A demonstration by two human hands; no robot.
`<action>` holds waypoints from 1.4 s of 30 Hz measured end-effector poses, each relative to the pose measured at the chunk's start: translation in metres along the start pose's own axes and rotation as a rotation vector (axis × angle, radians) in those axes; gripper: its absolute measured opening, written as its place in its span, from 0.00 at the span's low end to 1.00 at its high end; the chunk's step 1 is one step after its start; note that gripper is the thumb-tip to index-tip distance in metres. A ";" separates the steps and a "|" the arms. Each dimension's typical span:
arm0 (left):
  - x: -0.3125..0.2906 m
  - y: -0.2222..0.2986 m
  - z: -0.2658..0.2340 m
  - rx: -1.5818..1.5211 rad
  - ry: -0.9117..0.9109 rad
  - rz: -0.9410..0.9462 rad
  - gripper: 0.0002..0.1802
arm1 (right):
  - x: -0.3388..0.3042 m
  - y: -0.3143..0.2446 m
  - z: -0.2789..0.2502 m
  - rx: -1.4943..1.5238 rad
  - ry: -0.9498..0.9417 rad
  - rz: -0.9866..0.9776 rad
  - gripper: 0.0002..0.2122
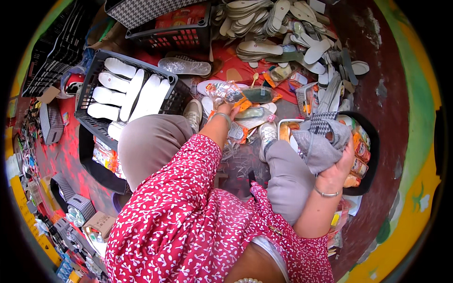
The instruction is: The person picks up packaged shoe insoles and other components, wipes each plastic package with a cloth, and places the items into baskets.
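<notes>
In my right fingers point(347, 159), grasped: bunched grey cloth point(320, 150).
Just beyond my left fingers point(229, 109) lies a clear, orange-edged packet point(230, 92); whether they grip it, I cannot tell.

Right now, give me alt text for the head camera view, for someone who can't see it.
A person's right hand holds a gray cloth item while the left hand is at a clear-and-orange plastic package. A dark crate of white insoles stands at left; more insoles lie piled at the top.
</notes>
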State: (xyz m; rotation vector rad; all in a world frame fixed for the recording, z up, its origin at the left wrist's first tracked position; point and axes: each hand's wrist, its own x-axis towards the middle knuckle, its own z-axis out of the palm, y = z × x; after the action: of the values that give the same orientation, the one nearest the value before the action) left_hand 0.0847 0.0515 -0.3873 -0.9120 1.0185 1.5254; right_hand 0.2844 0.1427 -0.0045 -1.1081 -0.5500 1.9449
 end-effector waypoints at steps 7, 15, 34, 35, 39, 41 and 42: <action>0.088 -0.010 -0.022 -0.027 0.135 0.009 0.19 | 0.001 0.001 0.004 -0.068 0.032 0.006 0.11; 0.066 0.019 -0.039 0.349 0.215 0.163 0.01 | 0.001 0.006 0.002 -0.040 -0.077 0.044 0.11; 0.008 0.034 0.051 1.356 0.226 0.920 0.24 | -0.007 0.007 0.007 -0.007 -0.102 0.072 0.12; 0.014 0.028 0.051 1.476 0.179 1.009 0.24 | -0.009 0.006 0.009 0.006 -0.092 0.082 0.12; 0.000 0.033 0.077 2.023 0.019 0.827 0.27 | -0.009 0.007 0.020 0.032 0.041 0.014 0.12; 0.006 0.026 0.079 2.115 0.048 0.787 0.23 | -0.009 0.005 0.018 0.021 0.022 0.040 0.12; 0.008 0.024 0.080 2.162 0.061 0.768 0.22 | -0.010 0.005 0.017 0.017 0.013 0.051 0.12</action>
State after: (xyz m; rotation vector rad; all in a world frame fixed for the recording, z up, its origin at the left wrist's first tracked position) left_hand 0.0567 0.1269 -0.3634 1.0544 2.2156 0.1193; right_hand 0.2705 0.1325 0.0057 -1.1335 -0.5011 1.9815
